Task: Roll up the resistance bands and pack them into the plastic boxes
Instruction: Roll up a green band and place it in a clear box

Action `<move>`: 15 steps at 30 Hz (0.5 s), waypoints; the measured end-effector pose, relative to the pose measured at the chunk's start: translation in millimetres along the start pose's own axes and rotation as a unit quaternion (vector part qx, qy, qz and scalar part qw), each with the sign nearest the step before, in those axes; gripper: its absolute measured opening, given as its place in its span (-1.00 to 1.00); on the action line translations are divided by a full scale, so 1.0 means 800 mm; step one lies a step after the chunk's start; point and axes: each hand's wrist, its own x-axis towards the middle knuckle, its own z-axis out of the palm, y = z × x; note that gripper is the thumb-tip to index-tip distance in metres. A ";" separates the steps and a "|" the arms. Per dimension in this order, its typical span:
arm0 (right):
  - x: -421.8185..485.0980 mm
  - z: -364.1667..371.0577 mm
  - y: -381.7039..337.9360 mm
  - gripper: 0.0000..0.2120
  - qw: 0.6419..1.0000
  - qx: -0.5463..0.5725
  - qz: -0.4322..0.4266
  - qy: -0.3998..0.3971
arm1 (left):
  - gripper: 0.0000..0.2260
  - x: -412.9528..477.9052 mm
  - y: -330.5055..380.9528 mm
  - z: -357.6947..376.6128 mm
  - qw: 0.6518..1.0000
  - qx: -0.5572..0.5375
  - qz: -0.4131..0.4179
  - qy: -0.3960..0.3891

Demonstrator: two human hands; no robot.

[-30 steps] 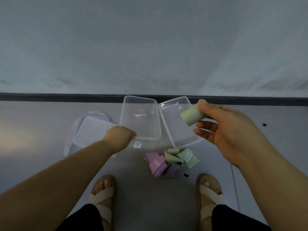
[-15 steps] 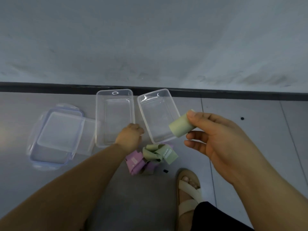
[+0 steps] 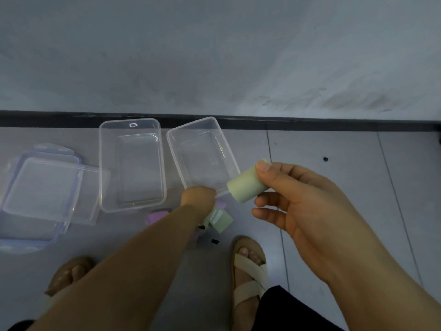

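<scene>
Plastic boxes (image 3: 102,168) both empty; green band roll (image 3: 243,187) pinched in right fingers (image 3: 262,168); left hand's (image 3: 199,196) fingers hidden, grasp unclear.

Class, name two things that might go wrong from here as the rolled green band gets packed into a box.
1. The right hand pinches the rolled green band near one end only, so it may slip or unroll.
2. The left hand is at the near rim of the right box; a nudge might shift it.
</scene>
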 end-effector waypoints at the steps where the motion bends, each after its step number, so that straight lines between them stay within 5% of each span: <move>1: 0.001 0.000 -0.001 -0.61 1.000 -0.001 0.000 0.002 | -0.71 -0.003 -0.004 -0.003 0.998 0.048 0.028 0.001; 6: 0.003 0.002 0.000 -0.78 1.000 -0.019 0.001 0.014 | -0.69 -0.027 -0.036 -0.056 0.981 0.137 0.126 0.056; 12: -0.004 0.013 -0.009 -0.83 0.999 -0.018 -0.019 0.020 | -0.78 -0.079 -0.047 -0.151 0.984 -0.110 0.135 0.029; 15: -0.009 0.012 -0.013 -0.83 0.999 0.000 -0.025 0.023 | -0.83 -0.101 -0.038 -0.180 0.978 -0.142 0.150 0.004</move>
